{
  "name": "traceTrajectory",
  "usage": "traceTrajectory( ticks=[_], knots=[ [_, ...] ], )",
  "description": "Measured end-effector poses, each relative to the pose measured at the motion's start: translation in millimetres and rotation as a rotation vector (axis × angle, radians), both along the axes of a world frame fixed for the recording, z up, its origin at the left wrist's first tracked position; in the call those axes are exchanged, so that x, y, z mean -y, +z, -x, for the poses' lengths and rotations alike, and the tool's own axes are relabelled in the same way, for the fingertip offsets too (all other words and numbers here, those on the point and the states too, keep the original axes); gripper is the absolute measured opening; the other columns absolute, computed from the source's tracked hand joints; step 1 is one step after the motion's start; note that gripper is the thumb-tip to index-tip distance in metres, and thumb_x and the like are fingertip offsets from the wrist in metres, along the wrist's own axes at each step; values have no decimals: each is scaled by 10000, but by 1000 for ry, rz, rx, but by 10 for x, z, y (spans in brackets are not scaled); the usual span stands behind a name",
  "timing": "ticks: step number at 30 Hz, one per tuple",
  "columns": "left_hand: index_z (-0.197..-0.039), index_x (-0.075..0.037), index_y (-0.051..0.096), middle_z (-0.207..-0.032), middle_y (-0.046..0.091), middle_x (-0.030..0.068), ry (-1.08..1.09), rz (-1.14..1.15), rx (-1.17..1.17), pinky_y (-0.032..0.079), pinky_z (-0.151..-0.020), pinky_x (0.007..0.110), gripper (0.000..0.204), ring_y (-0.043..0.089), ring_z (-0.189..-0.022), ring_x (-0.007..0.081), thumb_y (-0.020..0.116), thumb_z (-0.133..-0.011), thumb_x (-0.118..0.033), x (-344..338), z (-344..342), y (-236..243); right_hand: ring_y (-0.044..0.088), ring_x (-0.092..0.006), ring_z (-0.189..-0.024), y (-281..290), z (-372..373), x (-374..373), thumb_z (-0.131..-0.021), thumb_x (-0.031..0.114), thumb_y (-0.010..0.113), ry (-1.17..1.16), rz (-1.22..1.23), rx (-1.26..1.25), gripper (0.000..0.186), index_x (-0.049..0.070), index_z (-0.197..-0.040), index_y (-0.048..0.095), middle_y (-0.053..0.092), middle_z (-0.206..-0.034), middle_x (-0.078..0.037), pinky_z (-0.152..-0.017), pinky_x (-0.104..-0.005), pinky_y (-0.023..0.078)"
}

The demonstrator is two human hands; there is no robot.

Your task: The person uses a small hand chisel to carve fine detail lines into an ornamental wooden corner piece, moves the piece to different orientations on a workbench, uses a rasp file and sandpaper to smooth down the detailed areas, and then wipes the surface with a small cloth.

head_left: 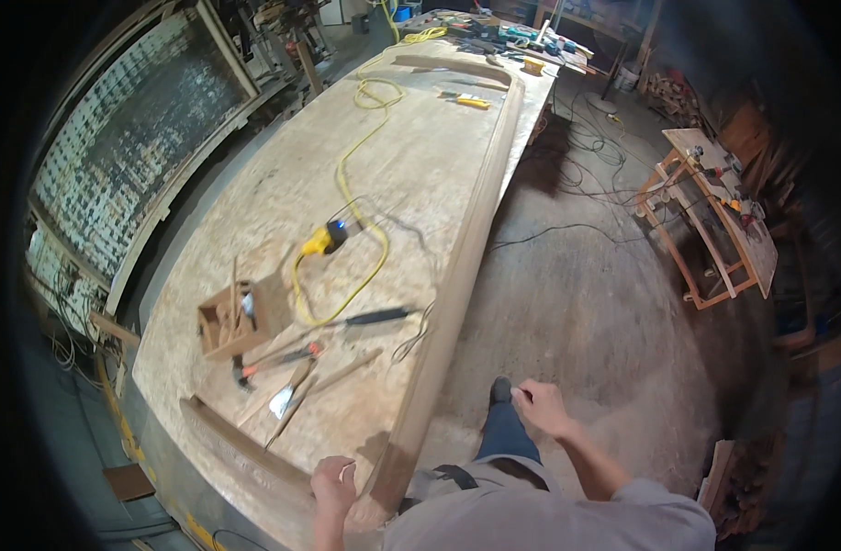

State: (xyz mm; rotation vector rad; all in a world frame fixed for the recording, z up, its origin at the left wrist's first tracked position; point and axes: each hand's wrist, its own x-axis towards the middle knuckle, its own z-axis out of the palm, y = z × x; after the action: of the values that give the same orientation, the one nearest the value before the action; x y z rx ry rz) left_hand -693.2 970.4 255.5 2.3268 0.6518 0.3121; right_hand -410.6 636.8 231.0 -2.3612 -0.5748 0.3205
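My left hand point(334, 479) hovers by the near corner of a long wooden frame point(453, 294) on the big worktable, its fingers curled in with nothing visible in them. Out to the right, over the floor, my right hand point(543, 407) hangs beside my leg. Its fingers are bent closed, and I see no object there. On the table nearest the left hand lie a putty knife point(283, 400), a thin wooden stick point(342, 375) and a hammer point(283, 360) with orange on its handle. A dark-handled tool point(379, 316) rests just beyond them.
A wooden box point(228, 321) with tools and a yellow power block point(324, 239) on a yellow cord point(345, 174) occupy the table. A yellow-handled brush point(471, 101) lies farther off. Dark cables point(567, 230) cross the floor towards a tilted wooden stand point(714, 216).
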Motion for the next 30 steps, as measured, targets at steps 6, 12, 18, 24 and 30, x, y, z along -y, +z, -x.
traceTrajectory(
  ticks=[6,12,18,24,30],
  knots=[
    [-991,-46,688,-979,677,158,78,36,87,527,-817,438,214,636,-919,365,754,-790,-78,724,-1926,-120,665,-358,-721,24,-1035,329,-876,173,702,-6,-121,108,127,47,-863,694,670,-810,-172,-652,-413,526],
    [-1201,-71,615,-1191,601,165,98,-301,0,482,-914,476,449,575,-1071,396,765,-782,-136,1013,-3640,-39,657,-382,-863,254,-2488,201,-830,108,731,108,-140,136,126,51,-927,674,673,-906,-165,-751,-445,539],
    [-1196,-78,620,-1159,602,140,76,-273,13,487,-886,484,438,583,-1040,378,755,-782,-125,1013,-4726,-137,638,-384,-905,337,-4157,-222,-821,80,740,153,-250,277,159,39,-954,663,666,-953,-169,-775,-440,533],
    [-1049,-75,684,-1036,636,105,48,-169,217,498,-830,447,256,613,-937,332,715,-795,-66,1050,-5657,-132,653,-182,-747,425,-5965,-908,-869,96,741,120,-200,183,116,13,-940,701,684,-869,-113,-660,-310,524],
    [-952,-58,701,-933,660,94,167,-58,121,513,-777,440,128,638,-865,322,693,-827,-33,1214,-6039,74,709,-234,-799,176,-8253,-2083,-897,301,722,90,-80,237,289,40,-1020,742,724,-853,-143,-726,-358,537]
  ],
)
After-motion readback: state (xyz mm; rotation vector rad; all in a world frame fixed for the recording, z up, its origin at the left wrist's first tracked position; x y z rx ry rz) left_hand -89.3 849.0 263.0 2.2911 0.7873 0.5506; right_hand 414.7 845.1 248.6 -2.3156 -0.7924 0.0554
